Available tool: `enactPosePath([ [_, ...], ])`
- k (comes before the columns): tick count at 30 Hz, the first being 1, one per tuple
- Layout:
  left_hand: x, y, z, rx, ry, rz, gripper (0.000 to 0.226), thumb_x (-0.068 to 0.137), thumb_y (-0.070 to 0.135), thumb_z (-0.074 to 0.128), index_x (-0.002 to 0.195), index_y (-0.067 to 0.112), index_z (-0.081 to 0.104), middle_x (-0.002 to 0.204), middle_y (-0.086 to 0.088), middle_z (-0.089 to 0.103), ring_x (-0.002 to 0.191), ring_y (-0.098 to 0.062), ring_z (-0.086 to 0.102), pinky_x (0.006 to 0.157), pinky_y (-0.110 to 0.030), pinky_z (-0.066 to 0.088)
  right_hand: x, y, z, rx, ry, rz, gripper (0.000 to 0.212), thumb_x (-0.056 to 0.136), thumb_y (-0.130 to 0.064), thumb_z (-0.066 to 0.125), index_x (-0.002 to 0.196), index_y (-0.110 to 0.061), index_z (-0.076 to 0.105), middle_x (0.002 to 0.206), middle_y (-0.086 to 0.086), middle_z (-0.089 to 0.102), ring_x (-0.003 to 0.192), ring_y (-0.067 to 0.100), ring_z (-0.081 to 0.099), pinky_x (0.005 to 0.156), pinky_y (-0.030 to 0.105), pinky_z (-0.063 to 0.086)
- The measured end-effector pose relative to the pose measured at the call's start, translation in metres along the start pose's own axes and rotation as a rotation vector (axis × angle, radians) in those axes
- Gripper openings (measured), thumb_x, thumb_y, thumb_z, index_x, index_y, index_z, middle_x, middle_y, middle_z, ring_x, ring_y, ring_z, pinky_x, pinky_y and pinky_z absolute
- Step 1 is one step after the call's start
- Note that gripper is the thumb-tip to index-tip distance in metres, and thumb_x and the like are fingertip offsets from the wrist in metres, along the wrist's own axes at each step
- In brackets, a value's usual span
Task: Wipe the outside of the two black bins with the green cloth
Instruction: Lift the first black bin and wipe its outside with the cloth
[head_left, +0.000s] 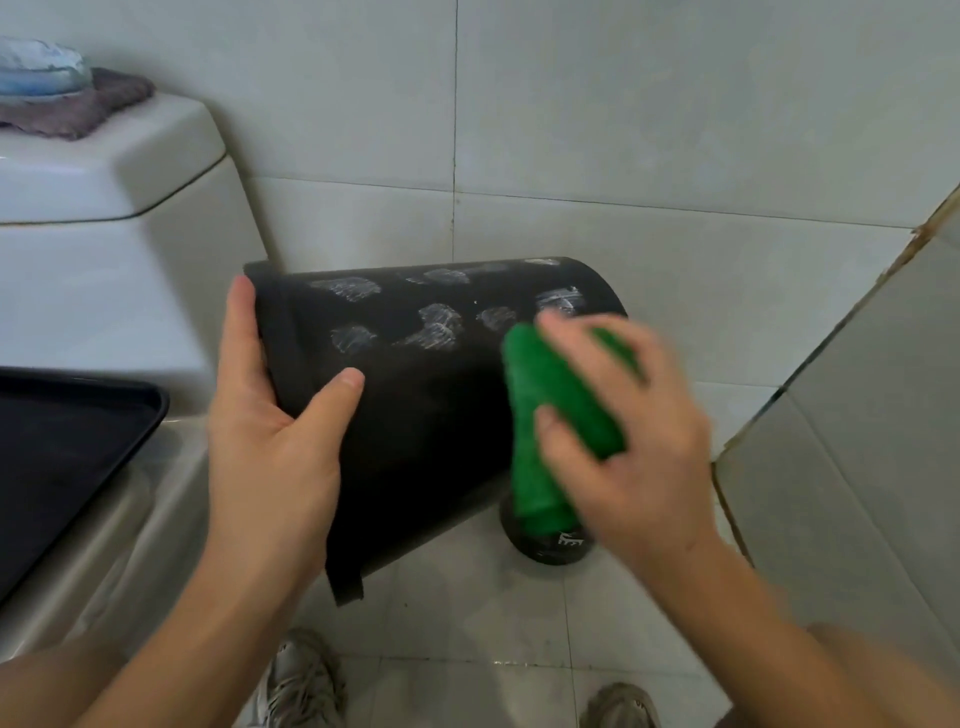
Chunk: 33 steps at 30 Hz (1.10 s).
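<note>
black bin (415, 415) held on its side in the air, rim end toward the left hand (270, 436), closed base end pointing away toward the tiled wall (623, 130). left hand grips the rim: four fingers hooked over the rim edge and out of sight inside, thumb pressed flat on the outer wall. white smeared patches (441, 327) run in two rows across the upper side of the bin, just beyond the thumb tip and up to the far edge.

right hand (623, 441) blurred, clasps the green cloth (556, 415), which is bunched into a thick roll; fingers curled over the top of it, thumb underneath against the near side. cloth lies against the bin wall near the base end, its lower end hanging past the bin's bottom edge.

directly below the right fingers, a second black object (550, 540) stands on the floor, mostly hidden by the cloth; cannot tell if it is the other bin.

left of the left hand: toilet tank (104, 208), close to the bin's rim corner, and a black tray (62, 452) on the toilet. folded towel (78, 109) on the tank lid. right of the right hand, open floor tile (467, 613), then an angled wall panel (857, 415). two shoes (301, 680) at the bottom edge.
</note>
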<state>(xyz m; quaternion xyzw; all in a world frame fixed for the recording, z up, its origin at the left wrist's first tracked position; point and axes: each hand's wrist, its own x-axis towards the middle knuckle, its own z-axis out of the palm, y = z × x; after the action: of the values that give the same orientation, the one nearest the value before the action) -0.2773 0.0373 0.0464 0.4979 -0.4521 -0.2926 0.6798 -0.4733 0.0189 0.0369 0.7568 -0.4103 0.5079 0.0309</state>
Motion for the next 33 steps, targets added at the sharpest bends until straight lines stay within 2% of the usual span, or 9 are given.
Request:
enactPosePath([
  [2, 0.005, 0.001, -0.005, 0.004, 0.008, -0.007, 0.078, 0.092, -0.004, 0.056, 0.153, 0.029, 0.022, 0.112, 0.047, 0.041, 0.113, 0.022, 0.047, 0.110, -0.031, 0.041, 0.011, 0.021, -0.015, 0.023, 0.119, 0.152, 0.052, 0.083, -0.017, 0.061, 0.134, -0.025, 0.053, 0.120, 0.004, 0.054, 0.106, -0.018, 0.044, 0.090, 0.001, 0.032],
  [7, 0.019, 0.000, -0.017, -0.001, -0.018, 0.066, 0.081, 0.085, 0.005, 0.062, 0.152, 0.034, 0.026, 0.135, 0.034, 0.044, 0.127, 0.007, 0.048, 0.110, -0.034, 0.040, 0.022, 0.050, -0.032, -0.051, 0.169, 0.281, 0.052, 0.085, -0.016, 0.060, 0.136, -0.024, 0.054, 0.125, 0.005, 0.055, 0.103, -0.022, 0.042, 0.090, 0.000, 0.031],
  [12, 0.021, 0.001, -0.017, -0.048, -0.045, 0.112, 0.081, 0.082, 0.010, 0.061, 0.151, 0.033, 0.027, 0.149, 0.020, 0.041, 0.133, -0.001, 0.045, 0.111, -0.038, 0.038, 0.028, 0.050, -0.030, -0.146, 0.154, 0.263, 0.051, 0.087, -0.019, 0.057, 0.138, -0.019, 0.054, 0.127, 0.010, 0.052, 0.105, 0.003, 0.049, 0.089, 0.000, 0.031],
  [16, 0.015, 0.000, -0.008, -0.051, -0.086, 0.132, 0.079, 0.088, -0.004, 0.060, 0.151, 0.029, 0.026, 0.137, 0.034, 0.048, 0.129, 0.005, 0.046, 0.111, -0.035, 0.039, 0.019, 0.008, -0.011, -0.186, -0.008, -0.079, 0.052, 0.086, -0.024, 0.056, 0.138, -0.024, 0.051, 0.126, 0.013, 0.057, 0.106, 0.025, 0.059, 0.086, 0.030, 0.050],
  [19, 0.011, 0.001, -0.002, -0.015, -0.095, 0.128, 0.077, 0.089, -0.011, 0.055, 0.149, 0.028, 0.026, 0.116, 0.053, 0.049, 0.123, 0.013, 0.047, 0.109, -0.029, 0.040, 0.016, -0.001, -0.003, -0.272, -0.103, -0.264, 0.050, 0.085, -0.024, 0.058, 0.135, -0.029, 0.056, 0.120, 0.012, 0.063, 0.096, 0.027, 0.064, 0.073, 0.034, 0.054],
  [21, 0.011, -0.001, -0.005, -0.001, -0.095, 0.121, 0.079, 0.088, -0.010, 0.057, 0.150, 0.027, 0.025, 0.117, 0.052, 0.048, 0.122, 0.016, 0.046, 0.109, -0.025, 0.040, 0.026, 0.019, -0.010, -0.281, -0.022, -0.043, 0.052, 0.083, -0.028, 0.056, 0.135, -0.032, 0.055, 0.120, 0.008, 0.061, 0.097, 0.021, 0.060, 0.075, 0.025, 0.046],
  [24, 0.011, 0.000, -0.009, 0.003, -0.092, 0.169, 0.082, 0.085, 0.000, 0.060, 0.152, 0.029, 0.024, 0.143, 0.030, 0.042, 0.132, 0.006, 0.043, 0.113, -0.035, 0.037, 0.040, 0.052, -0.025, -0.294, 0.097, 0.339, 0.054, 0.081, -0.030, 0.053, 0.135, -0.032, 0.056, 0.119, 0.006, 0.057, 0.098, 0.018, 0.055, 0.076, 0.016, 0.032],
  [30, 0.015, -0.003, -0.011, -0.024, -0.091, 0.165, 0.079, 0.090, 0.000, 0.058, 0.152, 0.035, 0.024, 0.144, 0.029, 0.043, 0.132, 0.002, 0.044, 0.111, -0.039, 0.039, 0.025, 0.021, -0.017, -0.232, -0.073, -0.008, 0.052, 0.082, -0.029, 0.055, 0.134, -0.027, 0.058, 0.119, 0.007, 0.059, 0.096, 0.017, 0.058, 0.073, 0.026, 0.045],
  [33, 0.014, -0.002, -0.013, -0.019, -0.095, 0.184, 0.079, 0.086, 0.012, 0.061, 0.152, 0.035, 0.024, 0.140, 0.035, 0.044, 0.133, 0.002, 0.044, 0.111, -0.038, 0.039, 0.039, 0.048, -0.029, -0.157, 0.130, 0.314, 0.053, 0.081, -0.029, 0.053, 0.134, -0.030, 0.057, 0.119, 0.007, 0.057, 0.099, 0.012, 0.053, 0.085, 0.024, 0.041],
])
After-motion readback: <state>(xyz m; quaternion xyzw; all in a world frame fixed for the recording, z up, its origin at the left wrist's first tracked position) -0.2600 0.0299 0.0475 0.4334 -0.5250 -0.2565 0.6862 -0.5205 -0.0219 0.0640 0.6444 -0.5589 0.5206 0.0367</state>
